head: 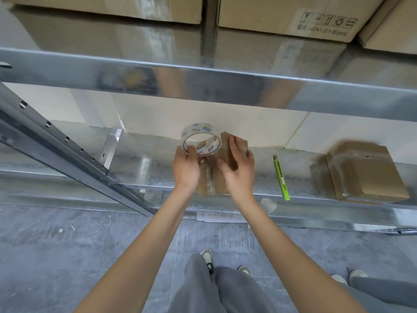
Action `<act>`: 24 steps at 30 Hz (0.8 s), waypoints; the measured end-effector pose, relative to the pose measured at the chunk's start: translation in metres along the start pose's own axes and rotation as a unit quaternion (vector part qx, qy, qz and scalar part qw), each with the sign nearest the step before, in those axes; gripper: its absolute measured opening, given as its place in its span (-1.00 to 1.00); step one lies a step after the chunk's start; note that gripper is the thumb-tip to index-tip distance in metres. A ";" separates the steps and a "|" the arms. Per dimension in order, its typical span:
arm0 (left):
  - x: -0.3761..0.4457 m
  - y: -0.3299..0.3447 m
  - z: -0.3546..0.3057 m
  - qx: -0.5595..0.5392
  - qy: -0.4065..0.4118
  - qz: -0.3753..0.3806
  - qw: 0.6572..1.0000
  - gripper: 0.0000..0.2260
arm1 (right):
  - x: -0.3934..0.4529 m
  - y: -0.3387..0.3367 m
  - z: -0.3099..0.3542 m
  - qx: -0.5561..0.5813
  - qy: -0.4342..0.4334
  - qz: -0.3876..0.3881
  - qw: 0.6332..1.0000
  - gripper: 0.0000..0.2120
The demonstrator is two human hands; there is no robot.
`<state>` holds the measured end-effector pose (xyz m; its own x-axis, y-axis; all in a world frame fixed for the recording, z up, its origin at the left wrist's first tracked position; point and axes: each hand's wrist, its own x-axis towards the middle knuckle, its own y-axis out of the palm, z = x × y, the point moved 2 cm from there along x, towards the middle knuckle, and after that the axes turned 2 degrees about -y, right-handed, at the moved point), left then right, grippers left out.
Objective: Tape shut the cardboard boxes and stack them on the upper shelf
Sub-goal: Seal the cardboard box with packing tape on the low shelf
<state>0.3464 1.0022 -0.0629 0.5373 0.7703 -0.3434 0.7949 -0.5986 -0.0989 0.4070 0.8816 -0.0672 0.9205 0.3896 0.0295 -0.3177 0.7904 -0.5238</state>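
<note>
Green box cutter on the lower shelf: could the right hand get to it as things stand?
Probably yes. The green box cutter lies uncovered just right of the right hand, which only rests on the small cardboard box.

The middle of the lower shelf [146, 168] is taken up at its front edge by a small cardboard box [225, 177], over which both hands and a tape roll [200, 140] are held. Bare shelf is left to the left, bounded by a slanted perforated post [67, 141]. To the right, a green utility knife [281, 177] lies between this box and a second box [365, 172]. Overhead, the passage is limited by the upper shelf beam [225, 82], behind which large cartons [282, 16] stand.
</note>
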 end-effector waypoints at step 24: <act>-0.005 0.023 -0.028 0.245 0.177 0.012 0.953 -0.86 | 0.005 -0.002 -0.036 -0.282 -0.015 0.129 0.950 -0.24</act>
<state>0.3702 0.9909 -0.0372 0.6838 0.7293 -0.0228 0.6012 -0.5809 -0.5487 0.4203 0.8650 -0.0966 0.8186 0.5563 -0.1428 -0.3522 0.2900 -0.8899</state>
